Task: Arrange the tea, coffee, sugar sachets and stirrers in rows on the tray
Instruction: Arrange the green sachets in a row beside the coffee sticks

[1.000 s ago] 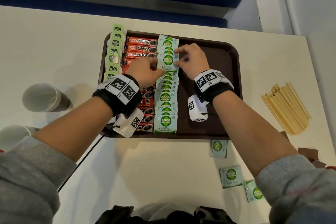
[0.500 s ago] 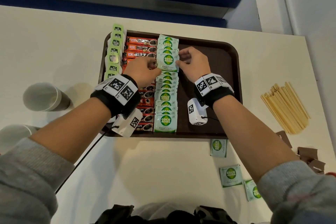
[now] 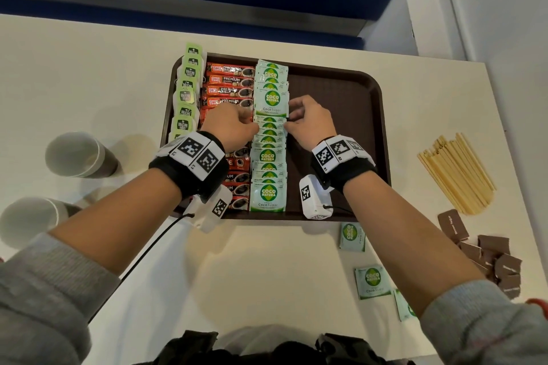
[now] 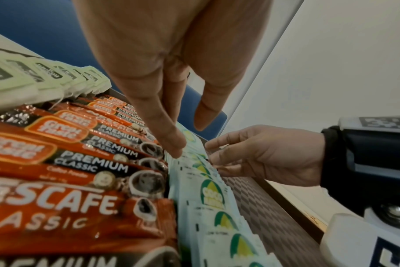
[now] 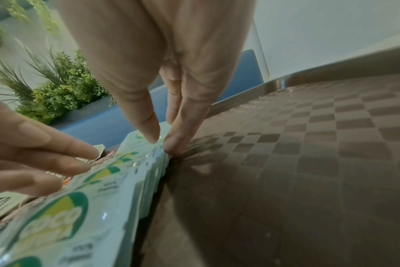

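Both forearms reach in from the desk's near edge over the brown tray [image 3: 341, 92], wrists level, backs of the hands up. Left hand [image 3: 229, 127] sits over the coffee sachets [image 3: 228, 89], fingers pointing down, straight and close together; fingertips [image 4: 177, 150] press the left edge of the sugar sachet row [image 3: 269, 139]. Right hand [image 3: 308, 123] mirrors it on the row's right side, fingers pointing down, tips [image 5: 171, 144] pressed together against the row's right edge and touching the tray floor. Neither hand pinches or lifts a sachet; the row is squeezed between the two sets of straight fingers, about midway along its length. The sugar row runs from the tray's far edge to its near edge, sachets overlapping, just right of the coffee row. Tea bags [image 3: 186, 92] form the leftmost row along the tray's left rim. The tray's right half is bare. Stirrers [image 3: 456, 172] lie in a bundle on the desk near its right edge, off the tray. Three loose sugar sachets [image 3: 372, 281] lie on the desk just off the tray's near right corner, brown packets [image 3: 486, 255] beside them. Two paper cups [image 3: 78, 154] stand near the desk's left edge.
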The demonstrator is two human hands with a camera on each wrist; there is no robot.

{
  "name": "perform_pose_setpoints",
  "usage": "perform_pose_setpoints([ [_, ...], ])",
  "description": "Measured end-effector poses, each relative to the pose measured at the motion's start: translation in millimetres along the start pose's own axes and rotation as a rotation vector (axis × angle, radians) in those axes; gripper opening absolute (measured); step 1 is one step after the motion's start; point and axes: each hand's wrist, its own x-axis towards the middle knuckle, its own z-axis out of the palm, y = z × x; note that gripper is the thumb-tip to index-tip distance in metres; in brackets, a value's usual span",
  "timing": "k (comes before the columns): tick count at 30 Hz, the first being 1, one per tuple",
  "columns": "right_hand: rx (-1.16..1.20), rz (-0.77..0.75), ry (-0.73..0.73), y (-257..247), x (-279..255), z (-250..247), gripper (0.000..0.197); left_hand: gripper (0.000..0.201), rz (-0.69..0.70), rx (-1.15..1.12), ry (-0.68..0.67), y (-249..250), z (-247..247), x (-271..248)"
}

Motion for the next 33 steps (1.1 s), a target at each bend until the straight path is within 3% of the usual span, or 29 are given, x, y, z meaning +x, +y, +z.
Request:
perform_pose_setpoints([
  [5,-0.004,0.006,-0.008,-1,-1,-3,0.037,0.04,-0.009,-0.03,-0.028,1,1,-1],
  [9,-0.017,-0.021,0.002,0,-8,-10,0.036,0.038,0.03,-0.003,0.048,3,0,-4],
  [13,-0.087,-0.114,0.0,-1,-28,-27,0.023,0.029,0.098,-0.055,0.092,13,3,-16],
  [18,-0.208,-0.106,-0.125,9,-71,-59,0.022,0.021,0.212,0.03,-0.013,33,25,-47],
  [24,-0.193,0.085,-0.092,63,-134,-86,0.028,0.022,0.329,0.137,-0.215,55,75,-97],
  [29,-0.282,0.21,-0.025,126,-180,-108,0.057,0.034,0.374,0.359,-0.389,65,128,-124],
  [33,-0.482,0.242,-0.205,165,-210,-128,0.109,0.07,0.361,0.592,-0.431,68,172,-139],
])
